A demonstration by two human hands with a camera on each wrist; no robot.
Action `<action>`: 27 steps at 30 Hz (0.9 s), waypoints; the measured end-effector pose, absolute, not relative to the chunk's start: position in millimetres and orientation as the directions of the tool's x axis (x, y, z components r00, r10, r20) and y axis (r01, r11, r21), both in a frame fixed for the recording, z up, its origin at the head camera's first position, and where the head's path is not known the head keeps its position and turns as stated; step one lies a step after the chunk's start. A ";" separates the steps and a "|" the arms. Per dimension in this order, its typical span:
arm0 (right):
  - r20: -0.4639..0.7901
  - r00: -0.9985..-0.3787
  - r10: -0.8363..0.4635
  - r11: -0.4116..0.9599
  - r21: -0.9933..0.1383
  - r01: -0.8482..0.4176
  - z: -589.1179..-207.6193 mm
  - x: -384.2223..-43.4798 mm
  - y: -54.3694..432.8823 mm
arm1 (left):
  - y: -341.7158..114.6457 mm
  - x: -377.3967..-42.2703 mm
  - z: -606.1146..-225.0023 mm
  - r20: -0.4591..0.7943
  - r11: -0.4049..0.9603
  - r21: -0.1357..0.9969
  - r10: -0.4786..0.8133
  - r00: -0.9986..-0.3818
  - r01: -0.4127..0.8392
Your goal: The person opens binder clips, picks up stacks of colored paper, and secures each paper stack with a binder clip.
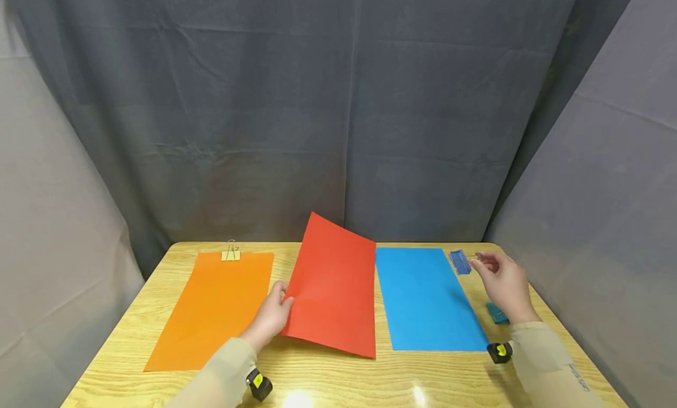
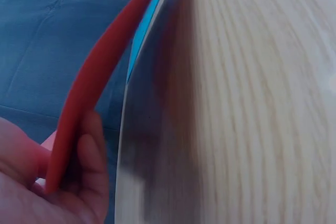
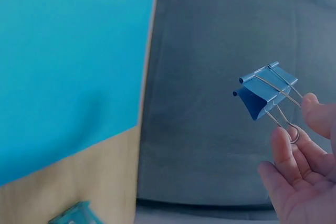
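My left hand [image 1: 271, 315] pinches the left edge of a red sheet [image 1: 338, 284], thumb on the front and fingers behind. That sheet is tilted up off the table and bows along its length in the left wrist view. At the right, my right hand [image 1: 505, 281] holds a blue binder clip [image 3: 270, 90] by its wire handles, thumb on one and fingers on the other. The clip's mouth is parted and points left, with nothing in it. It hangs in the air near the far right corner of a blue sheet [image 1: 428, 302].
An orange sheet [image 1: 211, 308] lies at the left with a yellow binder clip [image 1: 230, 256] on its far edge. A teal binder clip [image 1: 497, 313] lies right of the blue sheet, on the wooden table [image 1: 338, 390]. Grey curtains [image 1: 264, 131] hang behind.
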State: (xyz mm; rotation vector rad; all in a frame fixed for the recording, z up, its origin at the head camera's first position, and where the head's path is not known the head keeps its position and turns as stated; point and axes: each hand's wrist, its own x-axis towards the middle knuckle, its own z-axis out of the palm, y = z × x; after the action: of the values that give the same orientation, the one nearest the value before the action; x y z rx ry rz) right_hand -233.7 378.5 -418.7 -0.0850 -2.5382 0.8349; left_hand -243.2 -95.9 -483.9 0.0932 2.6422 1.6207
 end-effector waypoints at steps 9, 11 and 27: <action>0.350 -0.905 0.242 0.716 -0.694 -0.077 -396.5 -231.4 356.2 | -103.0 -237.0 -474.5 0.028 0.406 0.913 0.049 -0.998 0.046; 0.319 -0.914 0.252 0.664 -0.744 -0.077 -392.9 -231.6 352.1 | -104.4 -235.5 -471.8 0.031 0.380 0.924 0.042 -0.999 0.045; 0.194 -0.969 0.150 0.284 -0.948 -0.145 -377.0 -231.0 328.1 | -113.6 -218.9 -456.8 0.085 0.332 0.939 0.025 -0.996 0.088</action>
State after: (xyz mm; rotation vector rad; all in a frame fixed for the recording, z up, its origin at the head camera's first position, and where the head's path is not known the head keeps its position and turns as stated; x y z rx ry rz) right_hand -231.0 328.1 -377.0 -0.0048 -2.3091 1.7444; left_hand -218.9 -113.6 -456.8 0.1109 2.6083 1.8439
